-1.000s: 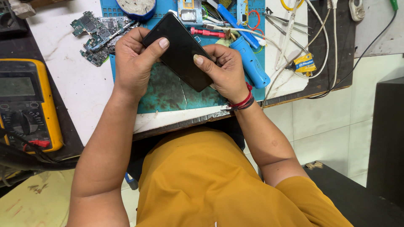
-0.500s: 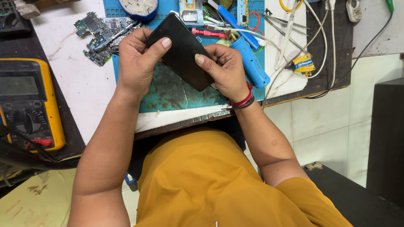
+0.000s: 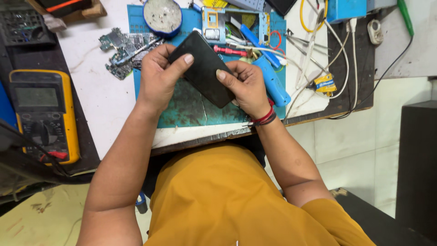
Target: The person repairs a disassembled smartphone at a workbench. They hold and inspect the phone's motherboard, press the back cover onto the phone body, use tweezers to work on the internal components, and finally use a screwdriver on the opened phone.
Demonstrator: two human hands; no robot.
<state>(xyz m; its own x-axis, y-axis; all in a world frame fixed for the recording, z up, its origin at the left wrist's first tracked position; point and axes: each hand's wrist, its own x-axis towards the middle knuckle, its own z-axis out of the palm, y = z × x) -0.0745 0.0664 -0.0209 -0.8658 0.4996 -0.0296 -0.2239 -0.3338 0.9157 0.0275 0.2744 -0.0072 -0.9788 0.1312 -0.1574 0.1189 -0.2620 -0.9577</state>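
Head view: black phone [image 3: 203,68] gripped at both ends by left hand [image 3: 159,77] and right hand [image 3: 243,86], raised over teal mat [image 3: 186,111] on cluttered white tabletop [image 3: 104,100]. Yellow multimeter [image 3: 43,114] on dark ledge at left; pale tiled floor [image 3: 346,132] at right.

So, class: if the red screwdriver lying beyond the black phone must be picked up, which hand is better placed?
Probably the right hand: it lies closest to the red screwdriver. The left hand grips the black phone's far side and could steady it.
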